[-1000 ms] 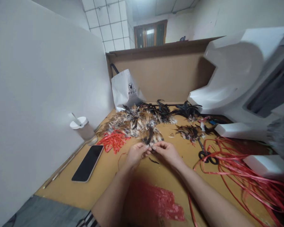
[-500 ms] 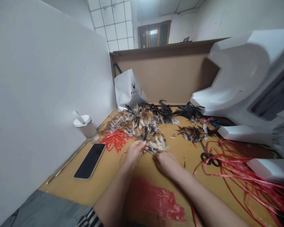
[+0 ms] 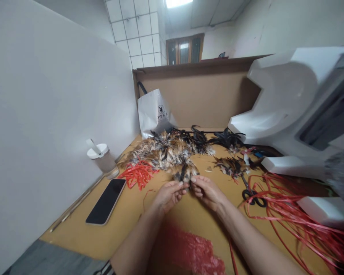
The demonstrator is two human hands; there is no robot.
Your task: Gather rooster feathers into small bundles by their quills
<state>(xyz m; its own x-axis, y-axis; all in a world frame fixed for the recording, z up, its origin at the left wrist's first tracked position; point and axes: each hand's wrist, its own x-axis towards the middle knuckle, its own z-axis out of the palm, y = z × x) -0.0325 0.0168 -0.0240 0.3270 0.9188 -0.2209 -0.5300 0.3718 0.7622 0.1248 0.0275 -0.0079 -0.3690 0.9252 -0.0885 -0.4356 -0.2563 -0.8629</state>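
Observation:
Both hands meet at a small bunch of brown and black feathers point(image 3: 186, 170) near the middle of the table. My left hand point(image 3: 172, 194) pinches its lower end between thumb and fingers. From the other side, my right hand point(image 3: 205, 190) grips the same end, its fingertips almost touching the left ones. Just behind lies a large pile of brown, white and black feathers point(image 3: 160, 152). Short red strips point(image 3: 139, 174) are heaped left of the hands. Whether a strip is between the fingertips is too small to tell.
A phone point(image 3: 105, 201) and a lidded cup point(image 3: 104, 158) are at the left. Black-handled scissors point(image 3: 254, 198), another feather bunch point(image 3: 231, 165) and long red strips point(image 3: 297, 214) lie at the right. White foam point(image 3: 286, 164) and a white bag point(image 3: 154, 112) stand farther back.
My right hand has turned and risen to the bunch, its fingers now in view. The bunch has come off the pile's front edge towards me. The camera view has tilted slightly up.

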